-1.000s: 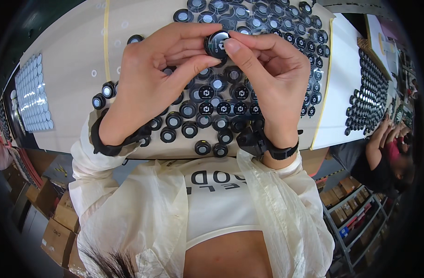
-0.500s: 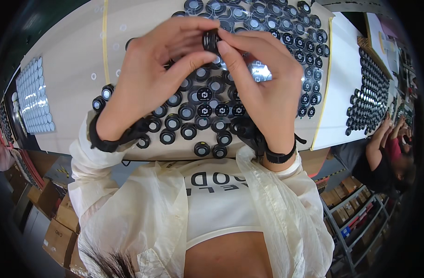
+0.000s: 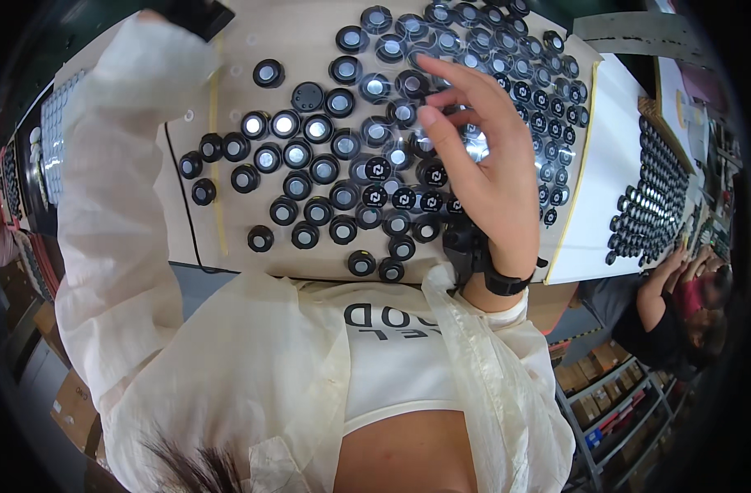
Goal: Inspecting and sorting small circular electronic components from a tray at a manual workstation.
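Note:
My right hand hovers over the table with thumb and forefinger apart and nothing between them. Below its fingers lies a clear plastic sheet with round cut-outs, spread over several black round parts. Some parts under the sheet bear black discs with a white emblem. To the left, several loose black round parts have pale grey centres. One of them, a part with small dots and a dark face, lies among the others. My left arm stretches to the far left; its hand is beyond the upper edge.
A yellow tape line runs down the table's right side, beside a white surface with rows of black parts. A sheet of pale discs lies at far left. A black cable hangs near my left sleeve. Another person's arm shows at right.
The black round part is no longer between my hands. My left arm has swung up and to the left, its hand leaving view. My right hand has parted its fingers and stays over the parts.

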A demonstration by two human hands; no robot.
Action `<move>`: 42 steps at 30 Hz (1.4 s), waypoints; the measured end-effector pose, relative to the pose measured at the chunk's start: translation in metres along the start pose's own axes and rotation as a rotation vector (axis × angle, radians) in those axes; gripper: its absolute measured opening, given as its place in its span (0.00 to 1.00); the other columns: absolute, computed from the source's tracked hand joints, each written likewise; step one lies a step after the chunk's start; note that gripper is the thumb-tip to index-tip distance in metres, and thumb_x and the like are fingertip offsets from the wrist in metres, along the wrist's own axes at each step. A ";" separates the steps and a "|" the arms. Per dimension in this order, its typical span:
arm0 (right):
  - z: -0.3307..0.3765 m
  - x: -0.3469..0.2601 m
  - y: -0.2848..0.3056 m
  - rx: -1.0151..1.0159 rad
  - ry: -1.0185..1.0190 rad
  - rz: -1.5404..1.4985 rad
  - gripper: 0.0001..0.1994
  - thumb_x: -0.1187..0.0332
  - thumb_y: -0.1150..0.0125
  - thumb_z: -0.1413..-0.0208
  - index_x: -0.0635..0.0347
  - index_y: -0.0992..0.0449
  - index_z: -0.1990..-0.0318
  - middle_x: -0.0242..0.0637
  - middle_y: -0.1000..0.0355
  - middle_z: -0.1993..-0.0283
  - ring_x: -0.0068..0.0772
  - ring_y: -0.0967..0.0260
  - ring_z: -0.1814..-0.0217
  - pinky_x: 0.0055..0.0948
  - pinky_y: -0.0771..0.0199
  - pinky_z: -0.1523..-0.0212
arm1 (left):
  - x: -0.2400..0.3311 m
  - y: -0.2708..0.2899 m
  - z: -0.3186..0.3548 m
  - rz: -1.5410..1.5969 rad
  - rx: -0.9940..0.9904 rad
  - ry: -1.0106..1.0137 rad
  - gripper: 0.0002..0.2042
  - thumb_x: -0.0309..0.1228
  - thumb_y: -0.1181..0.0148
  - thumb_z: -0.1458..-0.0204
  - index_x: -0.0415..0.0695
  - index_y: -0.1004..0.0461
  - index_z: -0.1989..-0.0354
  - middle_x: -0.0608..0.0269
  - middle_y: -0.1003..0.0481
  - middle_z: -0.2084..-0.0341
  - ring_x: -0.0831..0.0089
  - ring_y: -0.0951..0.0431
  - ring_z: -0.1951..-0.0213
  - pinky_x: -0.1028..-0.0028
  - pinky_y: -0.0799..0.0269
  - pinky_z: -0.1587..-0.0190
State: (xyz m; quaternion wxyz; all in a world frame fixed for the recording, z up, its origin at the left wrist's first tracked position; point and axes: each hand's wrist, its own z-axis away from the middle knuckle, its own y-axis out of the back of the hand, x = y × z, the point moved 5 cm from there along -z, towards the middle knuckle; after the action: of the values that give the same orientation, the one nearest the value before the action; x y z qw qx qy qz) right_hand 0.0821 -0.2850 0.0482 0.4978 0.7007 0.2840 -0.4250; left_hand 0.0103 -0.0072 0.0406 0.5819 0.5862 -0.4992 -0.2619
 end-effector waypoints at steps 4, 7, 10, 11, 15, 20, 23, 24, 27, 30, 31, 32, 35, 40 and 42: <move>0.001 -0.006 0.009 -0.090 -0.024 0.181 0.12 0.78 0.38 0.46 0.63 0.23 0.53 0.43 0.26 0.62 0.37 0.28 0.65 0.31 0.28 0.63 | 0.030 0.038 0.071 -0.258 -0.162 0.383 0.09 0.30 0.42 0.46 0.35 0.25 0.64 0.41 0.22 0.63 0.46 0.21 0.62 0.57 0.25 0.59; 0.013 -0.002 0.007 -0.201 -0.122 0.271 0.08 0.78 0.36 0.50 0.64 0.23 0.61 0.42 0.26 0.67 0.43 0.27 0.66 0.36 0.28 0.64 | 0.027 0.006 0.119 -0.151 -0.510 0.540 0.12 0.33 0.36 0.43 0.39 0.28 0.57 0.56 0.21 0.76 0.68 0.20 0.73 0.71 0.28 0.71; 0.023 -0.002 -0.007 -0.342 -0.141 0.272 0.08 0.78 0.33 0.54 0.64 0.24 0.65 0.41 0.26 0.67 0.47 0.27 0.63 0.39 0.27 0.64 | 0.048 -0.002 0.151 0.025 -0.253 0.307 0.15 0.38 0.34 0.45 0.40 0.32 0.64 0.57 0.28 0.85 0.63 0.27 0.81 0.66 0.34 0.77; 0.024 -0.004 -0.011 -0.386 -0.126 0.313 0.10 0.77 0.31 0.54 0.63 0.24 0.63 0.40 0.26 0.67 0.42 0.27 0.65 0.35 0.27 0.64 | 0.046 -0.005 0.155 0.023 -0.241 0.317 0.16 0.37 0.33 0.47 0.41 0.32 0.63 0.57 0.27 0.83 0.61 0.26 0.80 0.66 0.32 0.74; 0.024 -0.008 -0.028 -0.363 -0.085 0.317 0.13 0.76 0.29 0.56 0.62 0.23 0.61 0.39 0.26 0.67 0.38 0.25 0.67 0.32 0.26 0.65 | 0.064 0.005 0.151 0.145 -0.218 0.297 0.15 0.34 0.32 0.48 0.40 0.30 0.59 0.54 0.26 0.78 0.58 0.25 0.74 0.66 0.29 0.70; 0.021 -0.004 -0.037 -0.337 -0.084 0.314 0.08 0.75 0.30 0.56 0.62 0.22 0.67 0.41 0.28 0.68 0.45 0.26 0.63 0.39 0.25 0.63 | 0.114 0.002 0.133 0.410 -0.078 -0.058 0.18 0.26 0.35 0.50 0.41 0.27 0.50 0.54 0.24 0.58 0.54 0.23 0.58 0.64 0.27 0.54; 0.018 -0.005 -0.038 -0.339 -0.106 0.328 0.06 0.75 0.30 0.56 0.63 0.21 0.70 0.42 0.26 0.69 0.47 0.25 0.64 0.39 0.25 0.63 | 0.121 -0.020 0.128 0.382 -0.085 -0.192 0.18 0.23 0.36 0.51 0.40 0.27 0.51 0.56 0.25 0.50 0.52 0.24 0.52 0.62 0.27 0.48; 0.017 -0.006 -0.039 -0.344 -0.102 0.327 0.06 0.75 0.30 0.56 0.63 0.21 0.70 0.42 0.26 0.69 0.47 0.25 0.64 0.39 0.25 0.63 | 0.125 -0.024 0.130 0.373 -0.083 -0.259 0.18 0.23 0.36 0.52 0.41 0.27 0.50 0.56 0.25 0.49 0.52 0.24 0.50 0.62 0.27 0.47; 0.013 -0.001 -0.040 -0.366 -0.119 0.324 0.05 0.76 0.31 0.55 0.64 0.21 0.70 0.45 0.25 0.69 0.49 0.25 0.66 0.41 0.25 0.63 | 0.121 -0.030 0.128 0.448 -0.124 -0.165 0.20 0.23 0.36 0.51 0.41 0.28 0.48 0.56 0.25 0.46 0.53 0.25 0.46 0.62 0.26 0.45; 0.010 0.003 -0.043 -0.412 -0.101 0.337 0.09 0.79 0.30 0.58 0.66 0.22 0.67 0.43 0.25 0.70 0.39 0.26 0.71 0.33 0.26 0.68 | 0.120 -0.034 0.126 0.437 -0.180 -0.106 0.21 0.24 0.36 0.51 0.40 0.28 0.47 0.57 0.25 0.46 0.54 0.24 0.47 0.63 0.26 0.46; 0.009 0.002 -0.044 -0.413 -0.082 0.355 0.08 0.80 0.30 0.58 0.66 0.22 0.68 0.44 0.25 0.70 0.39 0.26 0.71 0.33 0.27 0.69 | 0.121 -0.034 0.125 0.416 -0.186 -0.096 0.21 0.25 0.36 0.51 0.40 0.28 0.46 0.58 0.25 0.46 0.55 0.24 0.47 0.63 0.26 0.46; 0.009 0.000 -0.044 -0.416 -0.064 0.372 0.08 0.80 0.31 0.58 0.67 0.23 0.69 0.44 0.25 0.71 0.39 0.26 0.72 0.33 0.27 0.69 | 0.120 -0.034 0.125 0.416 -0.185 -0.093 0.21 0.25 0.36 0.51 0.40 0.28 0.46 0.58 0.25 0.46 0.55 0.24 0.47 0.63 0.26 0.46; 0.009 -0.008 -0.041 -0.389 -0.074 0.358 0.06 0.81 0.32 0.57 0.67 0.24 0.70 0.43 0.26 0.72 0.39 0.26 0.72 0.32 0.27 0.69 | 0.119 -0.033 0.126 0.381 -0.141 -0.128 0.20 0.26 0.37 0.50 0.40 0.28 0.47 0.58 0.25 0.47 0.56 0.23 0.48 0.63 0.26 0.46; 0.021 -0.028 -0.033 -0.386 -0.092 0.318 0.07 0.81 0.32 0.57 0.66 0.22 0.69 0.41 0.26 0.72 0.36 0.26 0.71 0.30 0.28 0.69 | 0.119 -0.034 0.125 0.379 -0.160 -0.132 0.18 0.28 0.37 0.49 0.40 0.26 0.49 0.58 0.25 0.46 0.55 0.24 0.48 0.63 0.26 0.46; 0.022 -0.035 -0.027 -0.395 -0.090 0.270 0.07 0.81 0.32 0.57 0.65 0.21 0.69 0.39 0.26 0.72 0.34 0.27 0.71 0.28 0.28 0.69 | 0.113 -0.036 0.124 0.408 -0.135 -0.164 0.18 0.28 0.36 0.49 0.41 0.26 0.49 0.57 0.24 0.47 0.55 0.24 0.48 0.64 0.27 0.46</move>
State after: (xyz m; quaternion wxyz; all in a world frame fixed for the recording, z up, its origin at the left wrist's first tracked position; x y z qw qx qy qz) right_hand 0.0360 -0.2950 0.0637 0.6897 0.6017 0.2429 -0.3213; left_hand -0.0484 -0.1660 0.0150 0.6181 0.4098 -0.6343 -0.2185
